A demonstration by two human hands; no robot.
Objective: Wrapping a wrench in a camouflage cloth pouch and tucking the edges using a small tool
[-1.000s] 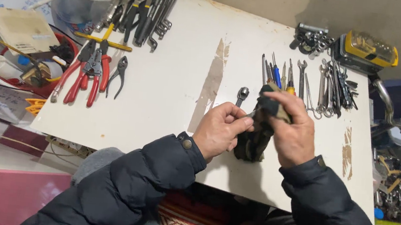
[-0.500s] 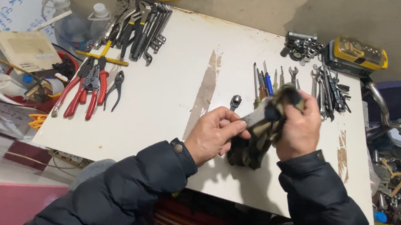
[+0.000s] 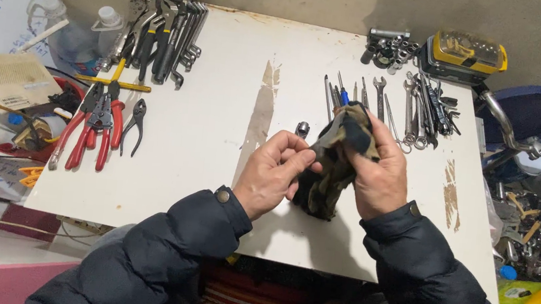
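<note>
1. A camouflage rag [image 3: 332, 168] is held above the near middle of the white table [image 3: 222, 100].
2. It is clamped by the right hand [image 3: 379, 173] and pinched by the left hand [image 3: 274, 182].
3. A small socket [image 3: 302, 130] is seen just beyond the left hand's fingers.

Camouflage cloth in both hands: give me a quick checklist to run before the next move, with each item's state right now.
1. Right hand grips the camouflage cloth at its upper end: ok.
2. Left hand pinches the cloth's side: ok.
3. What is wrapped inside the cloth can be seen: cannot tell, the folds hide it.
4. Small socket stands on the white table apart from both hands: ok.
5. Row of screwdrivers and wrenches lies just behind the right hand, untouched: ok, but close.
6. Red-handled pliers lie far to the left, out of the way: ok.
</note>
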